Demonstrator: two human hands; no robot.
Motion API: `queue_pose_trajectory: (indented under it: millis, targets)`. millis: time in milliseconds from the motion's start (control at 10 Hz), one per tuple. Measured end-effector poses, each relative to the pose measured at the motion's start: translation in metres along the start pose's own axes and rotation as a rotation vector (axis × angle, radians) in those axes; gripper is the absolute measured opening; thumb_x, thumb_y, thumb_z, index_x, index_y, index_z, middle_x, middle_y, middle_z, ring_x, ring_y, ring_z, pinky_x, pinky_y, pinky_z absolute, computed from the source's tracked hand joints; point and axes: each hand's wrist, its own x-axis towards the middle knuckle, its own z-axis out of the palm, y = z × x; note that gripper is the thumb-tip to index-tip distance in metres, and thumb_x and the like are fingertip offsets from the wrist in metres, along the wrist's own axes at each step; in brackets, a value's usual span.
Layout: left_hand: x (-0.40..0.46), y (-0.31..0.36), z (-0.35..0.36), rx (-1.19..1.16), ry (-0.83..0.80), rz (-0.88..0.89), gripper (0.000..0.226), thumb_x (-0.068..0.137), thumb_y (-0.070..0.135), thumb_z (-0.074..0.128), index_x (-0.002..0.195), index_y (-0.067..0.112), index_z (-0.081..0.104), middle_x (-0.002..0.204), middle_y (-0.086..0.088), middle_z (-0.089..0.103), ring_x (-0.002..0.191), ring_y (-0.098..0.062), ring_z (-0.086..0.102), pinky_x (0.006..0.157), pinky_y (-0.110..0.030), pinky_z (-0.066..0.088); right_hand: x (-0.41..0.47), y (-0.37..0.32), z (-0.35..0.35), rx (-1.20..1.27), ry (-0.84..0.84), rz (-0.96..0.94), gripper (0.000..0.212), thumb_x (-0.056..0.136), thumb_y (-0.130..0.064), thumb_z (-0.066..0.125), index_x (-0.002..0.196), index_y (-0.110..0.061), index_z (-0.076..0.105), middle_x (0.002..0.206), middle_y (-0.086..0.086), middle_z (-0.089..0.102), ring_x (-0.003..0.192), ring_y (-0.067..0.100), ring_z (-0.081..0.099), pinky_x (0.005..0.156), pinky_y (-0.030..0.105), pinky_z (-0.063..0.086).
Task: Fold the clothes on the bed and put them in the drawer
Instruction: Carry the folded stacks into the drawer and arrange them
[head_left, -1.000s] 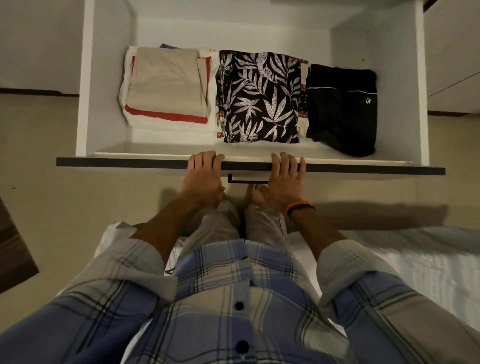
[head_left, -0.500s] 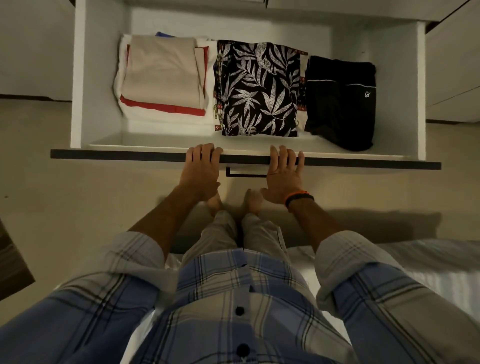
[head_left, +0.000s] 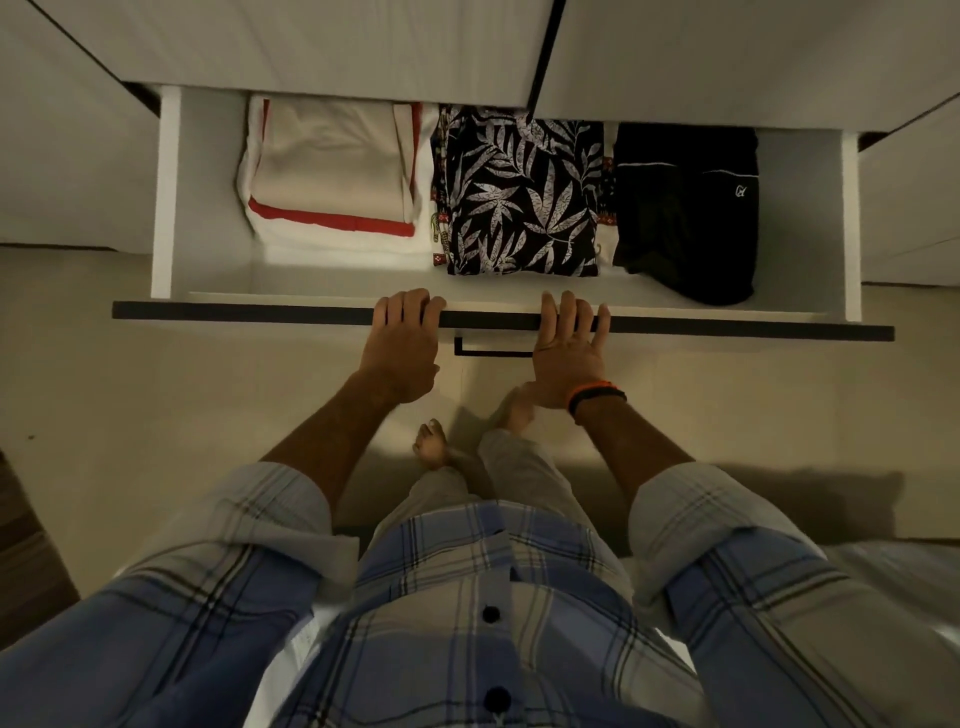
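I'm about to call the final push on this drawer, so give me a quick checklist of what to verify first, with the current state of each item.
1. Both hands on the drawer front: ok. Left hand and right hand rest on its top edge.
2. Fingers clear of the closing gap: not ok. Fingertips curl over the edge toward the inside.
3. Clothes inside the walls: ok. White and red stack, leaf-print garment and black garment lie within.
4. Stacks low enough to pass under the cabinet: cannot tell.
5. Feet clear of the drawer path: ok, they stand nearer than the front.
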Motion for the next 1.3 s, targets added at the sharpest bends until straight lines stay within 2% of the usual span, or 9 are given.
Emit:
queue_pose_trajectory:
  millis: [300, 400, 500, 600, 700, 900, 1000, 1200, 1300]
  targets:
    - [0.055, 0.019, -0.045, -0.753, 0.210, -0.788, 0.104, 0.087, 0.034, 0.070, 0.150, -0.012, 0.001, 0.158, -0.029, -0.007, 0.149, -0.040, -0.004, 0.122, -0.042, 0.008, 0.065, 0.019, -0.052, 0.063, 0.105, -0.050, 0.115, 0.078, -0.041, 0.067, 0.152, 0.003, -0.010, 0.160, 0.025, -0.004, 0.148, 0.043, -0.005, 0.115, 0.061, -0.010]
    - [0.091, 0.014, -0.063, -0.914, 0.176, -0.819, 0.106, 0.085, 0.035, 0.071, 0.146, -0.018, 0.003, 0.156, -0.033, -0.012, 0.148, -0.043, -0.008, 0.124, -0.041, 0.006, 0.081, 0.021, -0.058, 0.381, 0.405, 0.055, 0.099, 0.078, -0.025, 0.066, 0.151, 0.008, 0.008, 0.159, 0.026, 0.009, 0.148, 0.040, 0.005, 0.123, 0.048, 0.001]
    - [0.121, 0.002, -0.077, -1.257, 0.218, -1.043, 0.079, 0.080, 0.025, 0.074, 0.140, -0.009, 0.037, 0.147, -0.027, 0.037, 0.139, -0.039, 0.035, 0.115, -0.042, 0.030, 0.077, 0.024, -0.058, 0.880, 0.613, 0.265, 0.089, 0.078, -0.016, 0.070, 0.147, 0.010, 0.019, 0.154, 0.025, 0.017, 0.143, 0.035, 0.019, 0.121, 0.027, 0.011]
    - [0.148, -0.006, -0.091, -1.796, 0.132, -0.935, 0.058, 0.080, 0.005, 0.074, 0.127, 0.001, 0.040, 0.120, -0.018, 0.057, 0.109, -0.026, 0.057, 0.096, -0.035, 0.044, 0.094, 0.031, -0.077, 1.418, 0.469, 0.455, 0.083, 0.081, -0.007, 0.070, 0.145, 0.010, 0.019, 0.148, 0.021, 0.025, 0.135, 0.030, 0.030, 0.110, 0.010, 0.016]
    - [0.163, -0.017, -0.097, -1.916, 0.094, -0.855, 0.058, 0.082, -0.003, 0.068, 0.131, 0.004, 0.038, 0.114, -0.012, 0.059, 0.106, -0.019, 0.058, 0.087, -0.024, 0.045, 0.122, 0.041, -0.100, 1.832, 0.181, 0.449, 0.055, 0.078, -0.006, 0.068, 0.125, 0.001, 0.039, 0.111, 0.009, 0.050, 0.101, 0.023, 0.052, 0.096, 0.035, 0.043]
    - [0.199, -0.042, -0.112, -1.800, 0.120, -0.680, 0.018, 0.095, -0.009, 0.040, 0.086, 0.005, 0.047, 0.087, -0.016, 0.054, 0.136, -0.035, 0.036, 0.062, -0.007, 0.045, 0.172, 0.053, -0.141, 1.859, 0.078, 0.291, 0.026, 0.088, 0.010, 0.053, 0.110, -0.002, 0.045, 0.080, -0.004, 0.044, 0.078, 0.004, 0.050, 0.070, 0.004, 0.044]
    - [0.210, -0.040, -0.102, -2.083, 0.166, -0.740, 0.027, 0.099, -0.006, 0.032, 0.081, 0.010, 0.043, 0.083, -0.002, 0.045, 0.142, -0.035, 0.025, 0.069, -0.017, 0.049, 0.182, 0.054, -0.142, 1.929, 0.182, 0.284, 0.039, 0.077, 0.021, 0.050, 0.106, -0.003, 0.049, 0.088, 0.004, 0.049, 0.084, 0.017, 0.051, 0.097, 0.036, 0.049]
    - [0.215, -0.027, -0.110, -2.254, 0.152, -0.658, 0.032, 0.097, -0.012, 0.034, 0.121, 0.009, 0.041, 0.137, -0.012, 0.048, 0.141, -0.031, 0.038, 0.108, -0.028, 0.039, 0.197, 0.057, -0.142, 1.856, 0.199, 0.270, 0.057, 0.077, 0.020, 0.049, 0.133, 0.006, 0.041, 0.095, 0.005, 0.056, 0.085, 0.017, 0.058, 0.095, 0.041, 0.052]
    - [0.221, -0.026, -0.117, -2.259, 0.159, -0.687, 0.050, 0.094, -0.017, 0.038, 0.140, 0.002, 0.032, 0.119, -0.009, 0.050, 0.140, -0.029, 0.040, 0.112, -0.030, 0.036, 0.197, 0.056, -0.147, 1.925, 0.204, 0.263, 0.047, 0.076, 0.023, 0.046, 0.118, 0.002, 0.047, 0.096, 0.003, 0.054, 0.096, 0.024, 0.057, 0.099, 0.046, 0.051]
